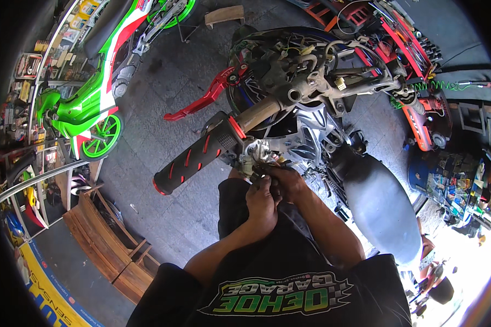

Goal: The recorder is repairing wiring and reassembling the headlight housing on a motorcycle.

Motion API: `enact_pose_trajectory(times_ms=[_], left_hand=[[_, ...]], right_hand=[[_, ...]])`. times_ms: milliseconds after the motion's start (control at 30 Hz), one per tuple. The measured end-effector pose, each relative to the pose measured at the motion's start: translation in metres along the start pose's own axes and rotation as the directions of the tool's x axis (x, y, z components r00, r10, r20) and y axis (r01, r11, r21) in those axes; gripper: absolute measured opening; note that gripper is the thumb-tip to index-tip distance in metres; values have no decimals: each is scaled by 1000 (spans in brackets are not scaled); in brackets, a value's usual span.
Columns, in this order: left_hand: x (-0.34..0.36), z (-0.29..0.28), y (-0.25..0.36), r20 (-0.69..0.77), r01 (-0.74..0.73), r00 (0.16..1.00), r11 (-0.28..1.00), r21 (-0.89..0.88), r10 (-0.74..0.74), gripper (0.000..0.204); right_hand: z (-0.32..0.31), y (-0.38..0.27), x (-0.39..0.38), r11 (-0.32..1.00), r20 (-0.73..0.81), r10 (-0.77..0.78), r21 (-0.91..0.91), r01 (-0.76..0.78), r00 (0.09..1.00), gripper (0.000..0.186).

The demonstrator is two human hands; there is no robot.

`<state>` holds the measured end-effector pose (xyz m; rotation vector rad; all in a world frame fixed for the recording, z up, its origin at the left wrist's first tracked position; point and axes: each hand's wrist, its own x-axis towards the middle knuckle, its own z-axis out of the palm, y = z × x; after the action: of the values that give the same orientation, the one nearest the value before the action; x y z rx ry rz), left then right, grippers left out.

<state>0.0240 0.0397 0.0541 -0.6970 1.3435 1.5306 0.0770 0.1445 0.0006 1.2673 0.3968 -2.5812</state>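
My left hand (261, 199) and my right hand (288, 182) meet close together below the handlebar of a partly stripped motorcycle, both with fingers closed around small dark parts too hidden to make out. Just above them are metal fittings and connectors (255, 153). A black grip with red slashes (188, 155) extends to the left over the bike's front, and a red lever (215, 97) sticks out beyond it. The bare handlebar clamp area (311, 82) has loose wires. The long dark seat (382, 207) lies to the right of my forearms.
A green scooter (73, 111) stands at the upper left beside shelves of parts (30, 76). A wooden bench (103, 245) is at the lower left. Red tool racks (398, 43), a red compressor-like machine (428, 131) and a cluttered display (447, 185) line the right side.
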Motion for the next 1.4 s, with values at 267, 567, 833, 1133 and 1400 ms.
enact_pose_trajectory(times_ms=[267, 567, 833, 1133, 1400], left_hand=[[22, -7, -9, -11, -10, 1000, 998, -61, 10, 11], [26, -15, 6, 158, -386, 922, 798, 463, 354, 22], [31, -31, 19, 479, -743, 611, 248, 622, 630, 16], [57, -41, 29, 800, -643, 361, -494, 586, 479, 18], [62, -26, 40, 390, -497, 821, 186, 848, 417, 27]], right_hand=[[-2, 14, 5, 993, 1, -112, 35, 112, 994, 22], [-20, 21, 1, 831, -27, -427, -406, 381, 904, 34], [16, 11, -11, 932, -76, -298, -237, 273, 952, 61], [-1, 21, 3, 880, -44, -396, -302, 366, 917, 41], [-8, 32, 15, 566, 102, -634, -615, 550, 767, 34]])
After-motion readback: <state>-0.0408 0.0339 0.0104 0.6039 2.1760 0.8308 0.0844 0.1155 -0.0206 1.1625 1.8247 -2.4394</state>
